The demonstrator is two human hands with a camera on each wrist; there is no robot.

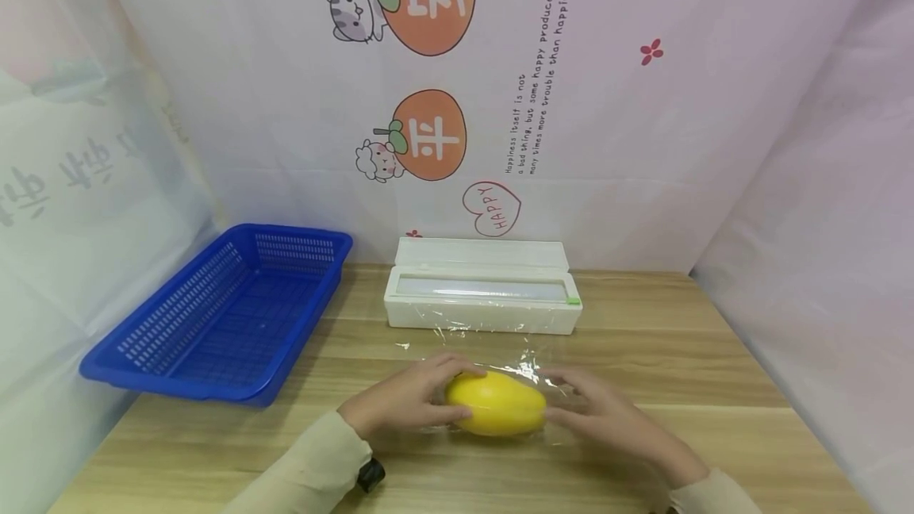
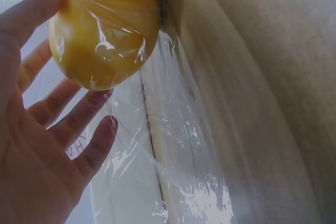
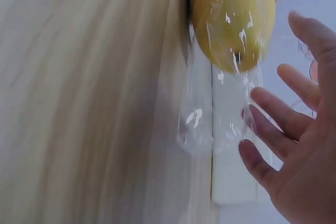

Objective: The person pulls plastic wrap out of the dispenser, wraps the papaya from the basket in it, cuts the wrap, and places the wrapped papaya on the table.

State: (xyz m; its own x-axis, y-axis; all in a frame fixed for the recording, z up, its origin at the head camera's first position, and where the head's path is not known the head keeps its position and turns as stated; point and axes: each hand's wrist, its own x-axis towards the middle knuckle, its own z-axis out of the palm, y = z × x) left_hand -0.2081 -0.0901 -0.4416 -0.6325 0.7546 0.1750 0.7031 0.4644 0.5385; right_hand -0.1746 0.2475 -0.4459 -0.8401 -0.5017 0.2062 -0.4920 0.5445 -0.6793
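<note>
A yellow oval fruit [image 1: 500, 404] lies sideways at the front middle of the table, with clear plastic film [image 3: 195, 116] drawn over it and trailing past its ends. My left hand [image 1: 407, 401] holds its left end, thumb on the near side and fingers over the far side. In the left wrist view the film [image 2: 178, 114] is creased and shiny across the fruit [image 2: 107, 35]. At the other end is my right hand [image 1: 596, 411], fingers spread and loosely bent. The right wrist view has those fingers [image 3: 281, 111] beside the loose film, apart from the fruit [image 3: 233, 22].
Behind the fruit stands a white cling film box [image 1: 484, 316] with its lid raised and a small green piece at its right end. A blue plastic basket [image 1: 286, 371] sits at the left. Printed cloth [image 1: 607, 141] walls the wooden table [image 1: 678, 371] at the back and sides.
</note>
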